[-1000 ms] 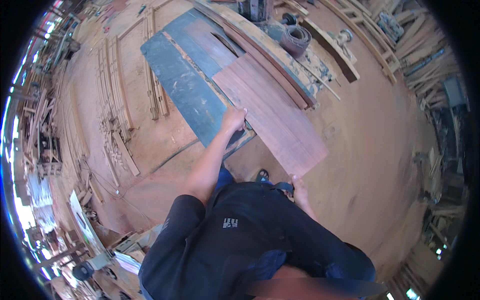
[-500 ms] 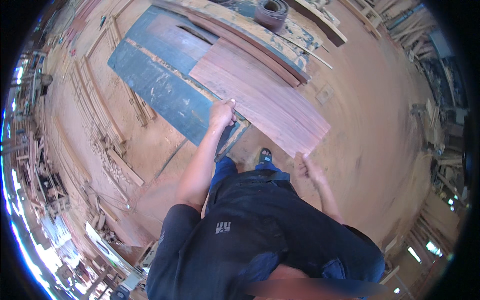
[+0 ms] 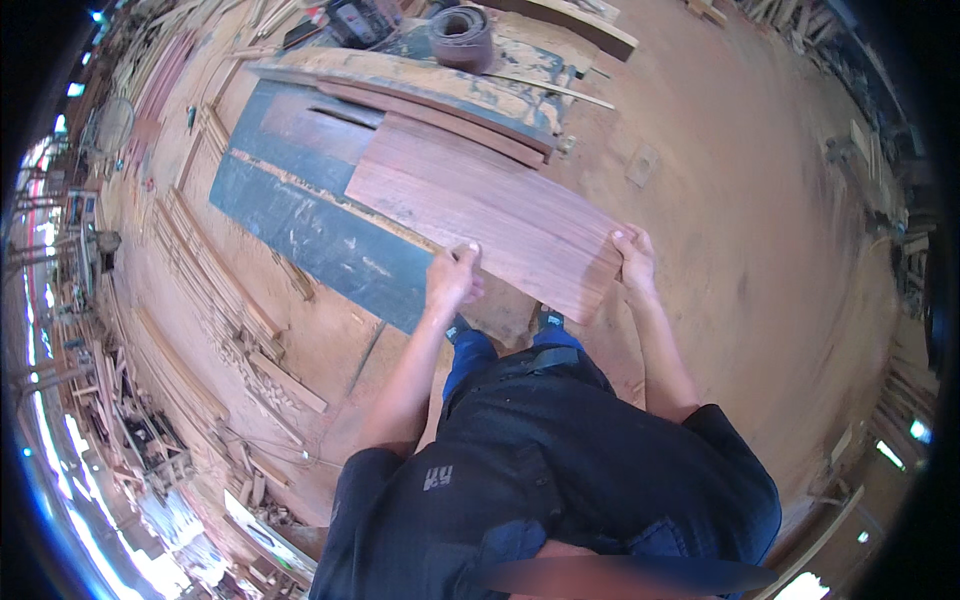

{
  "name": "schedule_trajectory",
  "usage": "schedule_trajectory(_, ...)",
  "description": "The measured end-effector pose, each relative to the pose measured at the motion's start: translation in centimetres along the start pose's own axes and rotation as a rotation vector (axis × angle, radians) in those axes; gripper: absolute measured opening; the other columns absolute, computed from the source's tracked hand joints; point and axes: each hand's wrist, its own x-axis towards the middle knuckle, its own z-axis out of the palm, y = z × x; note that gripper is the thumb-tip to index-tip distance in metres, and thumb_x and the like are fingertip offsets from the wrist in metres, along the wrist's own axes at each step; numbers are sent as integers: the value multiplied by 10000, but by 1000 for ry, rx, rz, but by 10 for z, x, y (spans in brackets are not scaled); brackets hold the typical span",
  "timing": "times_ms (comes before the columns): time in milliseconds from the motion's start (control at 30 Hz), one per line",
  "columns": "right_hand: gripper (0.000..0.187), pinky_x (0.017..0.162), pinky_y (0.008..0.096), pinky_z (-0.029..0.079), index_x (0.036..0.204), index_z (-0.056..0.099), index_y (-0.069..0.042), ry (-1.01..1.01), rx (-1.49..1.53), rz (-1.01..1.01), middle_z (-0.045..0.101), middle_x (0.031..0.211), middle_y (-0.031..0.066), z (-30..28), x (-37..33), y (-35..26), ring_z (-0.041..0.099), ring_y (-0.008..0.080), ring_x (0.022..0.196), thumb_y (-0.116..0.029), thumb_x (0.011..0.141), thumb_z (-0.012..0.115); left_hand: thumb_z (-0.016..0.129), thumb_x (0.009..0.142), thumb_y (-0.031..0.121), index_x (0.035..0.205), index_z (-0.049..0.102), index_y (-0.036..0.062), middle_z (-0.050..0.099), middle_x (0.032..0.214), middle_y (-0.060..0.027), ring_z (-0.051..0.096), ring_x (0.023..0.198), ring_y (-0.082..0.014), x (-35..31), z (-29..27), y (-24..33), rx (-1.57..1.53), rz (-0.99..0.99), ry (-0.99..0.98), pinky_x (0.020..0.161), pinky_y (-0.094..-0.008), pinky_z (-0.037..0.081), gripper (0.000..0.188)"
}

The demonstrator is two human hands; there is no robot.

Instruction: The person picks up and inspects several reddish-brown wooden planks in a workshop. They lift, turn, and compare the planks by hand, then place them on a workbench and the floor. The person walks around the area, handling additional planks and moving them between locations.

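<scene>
A wide reddish-brown wooden board [image 3: 480,210] slants across the front of me, its far left end over a dark blue-green work table [image 3: 310,230]. My left hand [image 3: 455,275] is closed on the board's near long edge, thumb on top and fingers below. At the board's right end, my right hand [image 3: 635,258] grips the short edge, with its thumb on the upper face. The board's right part sticks out past the table, above the floor. Behind it lies a narrow dark-brown wood strip [image 3: 440,120] along the table.
A rolled brown abrasive-looking belt [image 3: 461,38] stands on the sawdust-covered surface at the back. Long timber strips [image 3: 215,260] lie on the floor to the left. A thick beam [image 3: 570,25] sits at the far back. My feet are just below the board.
My right hand has moved up from the board's near right corner to its right end edge. My left hand stays at the near edge. The whole view has shifted a little.
</scene>
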Motion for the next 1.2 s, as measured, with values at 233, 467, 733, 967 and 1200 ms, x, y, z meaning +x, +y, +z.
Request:
schedule_trajectory(233, 514, 933, 367, 516, 1371, 517, -31, -23, -167, -9, 634, 1254, 158, -18, -8, -2, 627, 243, 1117, -214, 932, 709, 550, 1062, 356, 1439, 418, -29, 544, 1408, -218, 566, 1279, -370, -7, 87, -28, -899, -18, -159, 1052, -555, 483, 554)
schedule_trajectory(467, 835, 1062, 437, 467, 1511, 403, -51, -165, -313, -344, 579, 1371, 291, 34, 23, -59, 582, 393, 1272, -372, 847, 794, 581, 1049, 303, 1408, 464, -13, 577, 1374, -190, 581, 1258, -366, 8, 94, -34, -905, -26, -172, 1029, -560, 498, 493)
schedule_trajectory(733, 943, 1080, 405, 441, 1457, 370, 57, -153, -193, -218, 581, 1367, 226, 159, 77, -65, 580, 344, 1250, -229, 730, 897, 573, 1050, 357, 1421, 456, 26, 593, 1369, -184, 603, 1236, -358, -2, 95, -21, -743, -89, -35, 985, -554, 524, 511)
schedule_trajectory(967, 849, 925, 350, 508, 1420, 425, 32, -132, -223, -197, 645, 1175, 132, 134, 75, -57, 631, 222, 1050, -273, 769, 875, 574, 1051, 321, 1387, 517, 9, 636, 1310, -177, 650, 1149, -334, 0, 90, -30, -895, -56, -97, 932, -526, 551, 462)
schedule_trajectory(1200, 350, 736, 309, 473, 1213, 685, -53, -513, -337, -137, 627, 919, 9, 26, 49, -79, 556, 123, 826, -250, 927, 729, 535, 1069, 301, 1423, 463, -32, 568, 1415, -204, 584, 1276, -346, 0, 89, -29, -929, 9, -146, 1052, -520, 507, 491)
